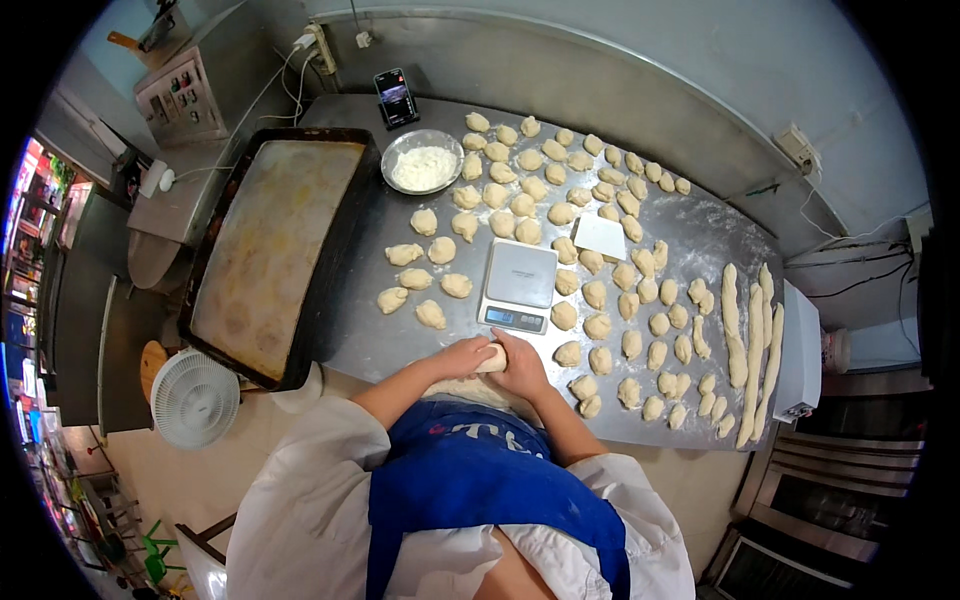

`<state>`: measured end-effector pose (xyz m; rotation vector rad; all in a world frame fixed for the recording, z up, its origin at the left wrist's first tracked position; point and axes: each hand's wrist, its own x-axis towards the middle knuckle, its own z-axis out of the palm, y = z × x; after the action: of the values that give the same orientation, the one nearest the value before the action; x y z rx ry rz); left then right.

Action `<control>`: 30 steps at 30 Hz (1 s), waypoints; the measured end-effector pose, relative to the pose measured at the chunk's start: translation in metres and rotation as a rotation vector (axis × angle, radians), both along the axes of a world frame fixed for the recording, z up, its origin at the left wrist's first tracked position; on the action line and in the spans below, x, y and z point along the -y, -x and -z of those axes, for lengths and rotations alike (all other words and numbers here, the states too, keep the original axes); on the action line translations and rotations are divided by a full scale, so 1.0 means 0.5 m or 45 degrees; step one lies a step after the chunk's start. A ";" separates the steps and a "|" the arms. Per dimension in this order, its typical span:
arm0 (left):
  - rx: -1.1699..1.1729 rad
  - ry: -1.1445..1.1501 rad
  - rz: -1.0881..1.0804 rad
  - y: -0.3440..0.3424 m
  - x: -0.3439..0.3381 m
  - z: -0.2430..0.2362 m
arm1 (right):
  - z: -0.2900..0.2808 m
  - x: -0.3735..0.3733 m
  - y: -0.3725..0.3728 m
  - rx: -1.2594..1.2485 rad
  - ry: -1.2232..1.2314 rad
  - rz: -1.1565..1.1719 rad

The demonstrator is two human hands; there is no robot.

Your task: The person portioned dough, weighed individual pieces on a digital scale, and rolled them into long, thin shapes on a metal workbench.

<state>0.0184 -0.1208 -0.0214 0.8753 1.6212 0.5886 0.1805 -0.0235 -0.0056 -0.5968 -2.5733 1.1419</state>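
Both hands, left hand (462, 356) and right hand (521, 366), cup one dough piece (491, 358) at lower centre, fingers curled narrow around it, beside the scale (517, 286) for quick weighing.

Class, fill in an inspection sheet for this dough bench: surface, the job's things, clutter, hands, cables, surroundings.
Surface: steel table, floured in places.
Job's things: dough piece between both hands; many dough portions in rows; long dough ropes at the right; digital scale; baking tray.
Clutter: bowl of flour, white scraper, phone on a stand.
Hands: left hand and right hand both closed on the dough piece.
Cables: white leads to a wall socket.
Surroundings: white fan, oven.
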 end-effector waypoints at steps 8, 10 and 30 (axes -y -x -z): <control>-0.857 -0.614 0.395 0.063 0.038 -0.017 | -0.019 -0.052 0.002 0.471 0.258 0.078; -0.990 -0.624 0.387 0.058 0.073 0.000 | 0.004 -0.072 -0.028 0.517 0.269 0.091; -0.425 -0.308 0.382 0.001 -0.031 0.001 | -0.070 -0.056 0.033 0.842 0.130 -0.118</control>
<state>0.0178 -0.1055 -0.0220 1.4287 1.6889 0.4479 0.1640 0.0047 0.0294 -1.0346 -3.1223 1.2747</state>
